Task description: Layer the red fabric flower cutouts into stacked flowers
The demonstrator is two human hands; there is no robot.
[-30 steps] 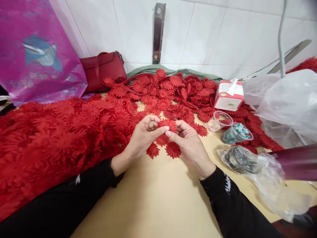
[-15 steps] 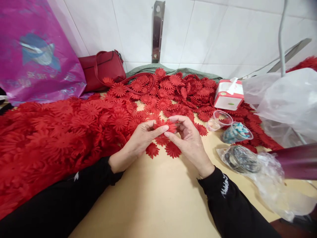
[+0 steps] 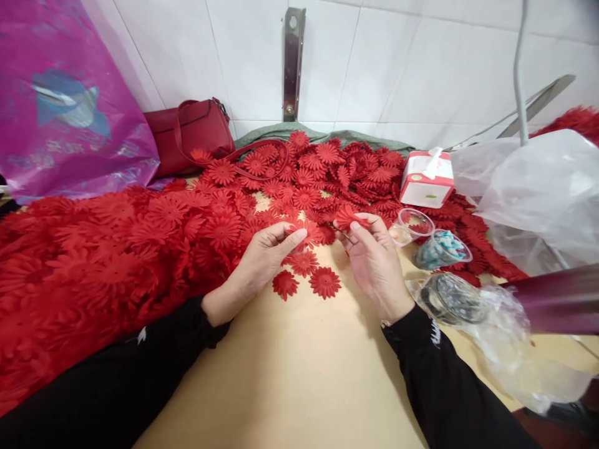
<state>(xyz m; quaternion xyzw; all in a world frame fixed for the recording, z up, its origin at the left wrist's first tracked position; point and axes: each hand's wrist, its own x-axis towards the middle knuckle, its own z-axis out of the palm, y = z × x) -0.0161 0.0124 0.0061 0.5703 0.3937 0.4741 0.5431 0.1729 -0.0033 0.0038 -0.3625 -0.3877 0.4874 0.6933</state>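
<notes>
My right hand (image 3: 377, 262) pinches a folded red fabric daisy petal piece (image 3: 349, 217) at its fingertips. My left hand (image 3: 266, 255) pinches a flat red fabric daisy flower (image 3: 306, 234), at nine o'clock from the folded one, close but apart.

I see a wall of large white glossy tiles (image 3: 384, 56) across the far side, lit evenly. At twelve o'clock a metal bracket (image 3: 291, 62) is fixed upright to it; a second bracket (image 3: 538, 112) slants at two o'clock. Below me runs a tan table (image 3: 299, 374), bare toward six o'clock.
</notes>
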